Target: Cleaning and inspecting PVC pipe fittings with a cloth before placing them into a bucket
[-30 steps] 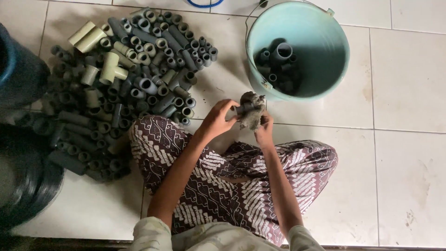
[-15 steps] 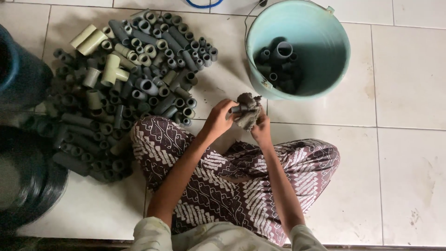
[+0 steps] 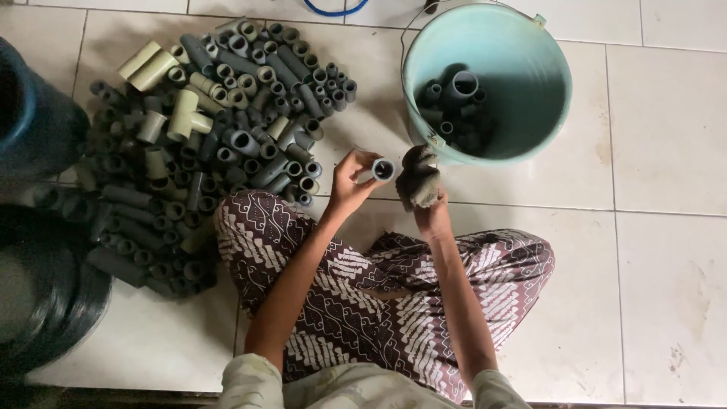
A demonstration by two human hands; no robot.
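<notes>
Sat cross-legged on a pale tiled floor (image 3: 666, 295). Left hand (image 3: 350, 182) raised, fingers curled round a short grey plastic pipe piece (image 3: 381, 169), round open end turned up toward the camera, just beside the rag. Right hand (image 3: 432, 212) bent at the wrist, fingers closed on a crumpled, dirty grey rag (image 3: 419, 178). Heaped smooth grey and olive tubes in a pile of pipe fittings (image 3: 204, 144) at left. Glossy teal bucket (image 3: 545, 57) ahead, more fittings inside.
</notes>
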